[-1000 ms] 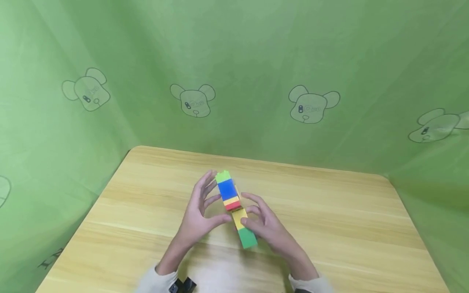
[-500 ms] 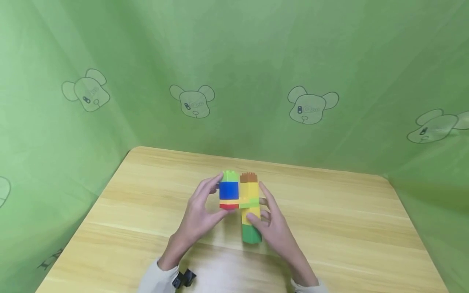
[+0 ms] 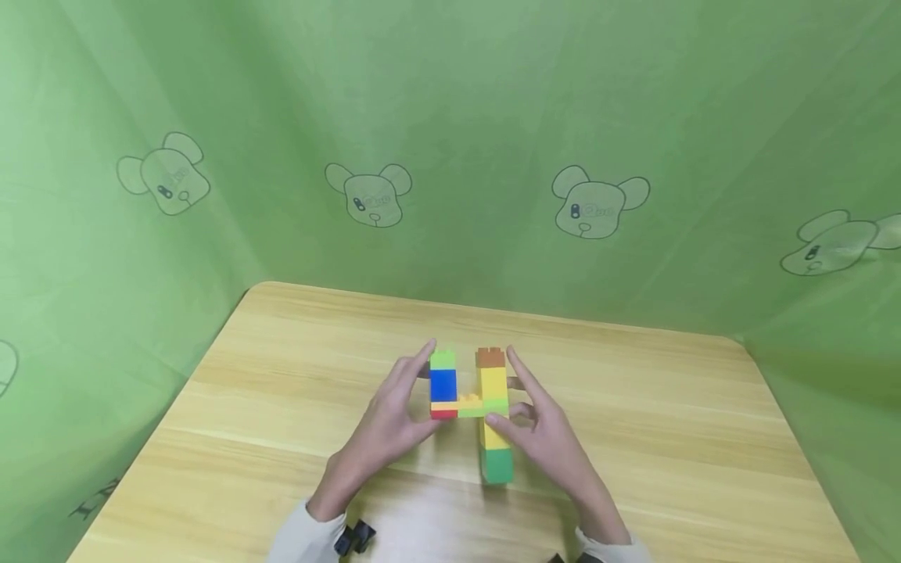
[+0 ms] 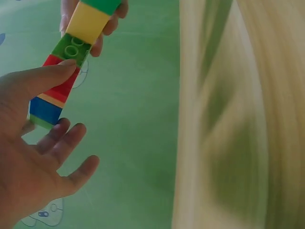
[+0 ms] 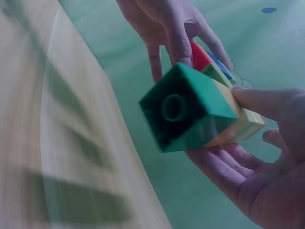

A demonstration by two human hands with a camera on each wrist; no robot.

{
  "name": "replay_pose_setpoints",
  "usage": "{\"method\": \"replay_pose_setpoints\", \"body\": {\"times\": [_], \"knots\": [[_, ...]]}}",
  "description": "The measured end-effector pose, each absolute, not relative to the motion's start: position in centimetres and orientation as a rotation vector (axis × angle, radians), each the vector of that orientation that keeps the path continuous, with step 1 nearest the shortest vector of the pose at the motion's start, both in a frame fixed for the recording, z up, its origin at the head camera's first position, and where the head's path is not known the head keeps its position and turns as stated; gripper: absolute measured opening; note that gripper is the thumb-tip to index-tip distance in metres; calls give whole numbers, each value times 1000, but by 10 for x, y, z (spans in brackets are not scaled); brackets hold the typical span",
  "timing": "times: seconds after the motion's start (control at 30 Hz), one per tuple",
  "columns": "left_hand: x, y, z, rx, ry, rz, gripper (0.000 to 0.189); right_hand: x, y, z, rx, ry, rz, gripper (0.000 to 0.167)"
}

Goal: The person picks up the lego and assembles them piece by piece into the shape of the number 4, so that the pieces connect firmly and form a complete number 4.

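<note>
Both hands hold one joined toy-brick model above the table. Its right column runs from a brown brick on top through yellow bricks to a dark green brick at the bottom. A light green plate links it to a shorter left column with a blue brick and a red brick. My left hand grips the short column, thumb under the red brick. My right hand pinches the tall column, thumb on the lower yellow brick. The dark green brick's hollow underside shows in the right wrist view.
A light wooden table lies under the hands. Behind it and at its sides hangs a green curtain printed with bear heads. Black devices sit at the wrists.
The model has turned from a slanted, side-on pose to stand upright with both columns facing the head camera. Both hands have shifted slightly right with it, still holding it.
</note>
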State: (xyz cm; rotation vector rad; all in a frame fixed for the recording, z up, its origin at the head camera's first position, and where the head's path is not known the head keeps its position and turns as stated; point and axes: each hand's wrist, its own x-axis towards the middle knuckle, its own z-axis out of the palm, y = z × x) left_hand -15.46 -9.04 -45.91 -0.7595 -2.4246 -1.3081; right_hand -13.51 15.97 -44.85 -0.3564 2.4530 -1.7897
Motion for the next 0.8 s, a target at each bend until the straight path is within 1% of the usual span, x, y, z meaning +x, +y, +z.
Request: {"method": "replay_pose_setpoints", "body": {"times": [0.1,0.37,0.6,0.8], "knots": [[-155,-91,-463,-737,-2502,-1292,107,-136,161,-451,-363,2449,-1729,94],[-161,-89,-480,-733,-2573,-1259,101,-140,162,-465,-264,2447,-1653,91],[-163,-86,-498,-723,-2650,-1336,102,-143,159,-483,-192,2523,-1540,91],[-165,-81,-509,-739,-2710,-1233,103,-145,157,-493,-158,2503,-1515,91]]}}
